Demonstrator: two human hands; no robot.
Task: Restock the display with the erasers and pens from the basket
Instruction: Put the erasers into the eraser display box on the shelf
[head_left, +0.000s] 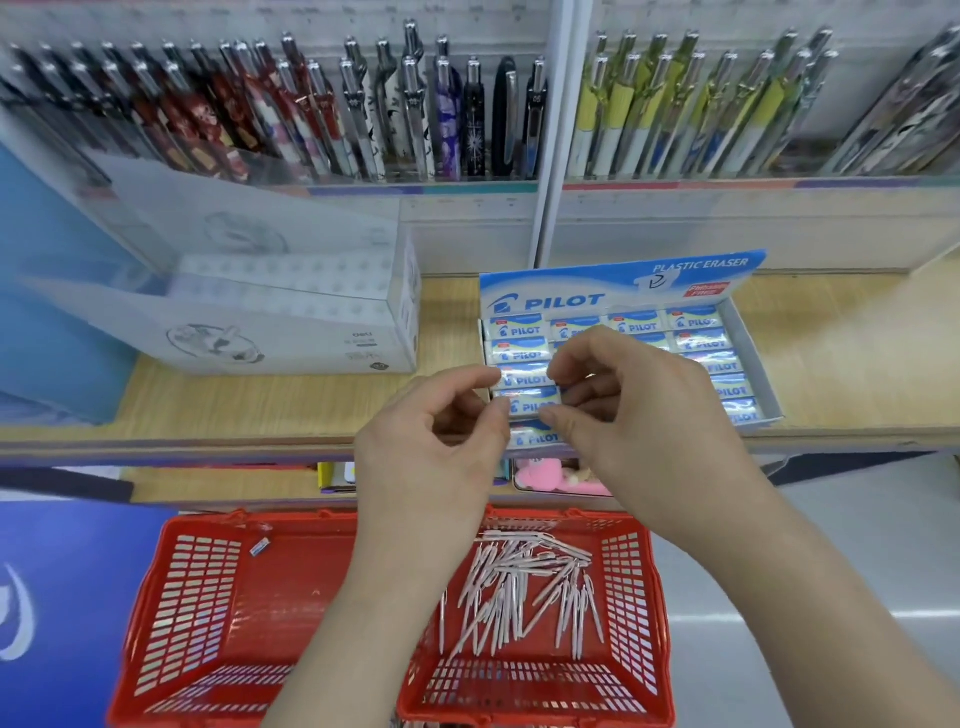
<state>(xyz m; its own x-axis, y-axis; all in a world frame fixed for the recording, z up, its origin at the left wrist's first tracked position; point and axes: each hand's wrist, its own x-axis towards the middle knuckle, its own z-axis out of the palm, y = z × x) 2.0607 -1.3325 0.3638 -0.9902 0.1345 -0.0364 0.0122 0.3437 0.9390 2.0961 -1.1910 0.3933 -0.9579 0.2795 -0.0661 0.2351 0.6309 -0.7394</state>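
A blue-and-white Pilot eraser box (756, 353) stands on the wooden shelf, filled with rows of wrapped erasers. Both hands are over its front-left column. My right hand (634, 415) pinches an eraser (527, 402) between thumb and fingers at the box's front. My left hand (431, 447) has curled fingers at that eraser's left end, touching it. Below, a red basket (197, 597) holds several pale pink pens (524, 592) in a loose pile and one small eraser (260, 546) near its back-left corner.
A white open carton (291, 322) sits left of the eraser box on the shelf (852, 364). Rows of pens (415, 114) stand in the display above. A blue panel (57, 291) is at far left. A lower shelf holds a pink item (540, 478).
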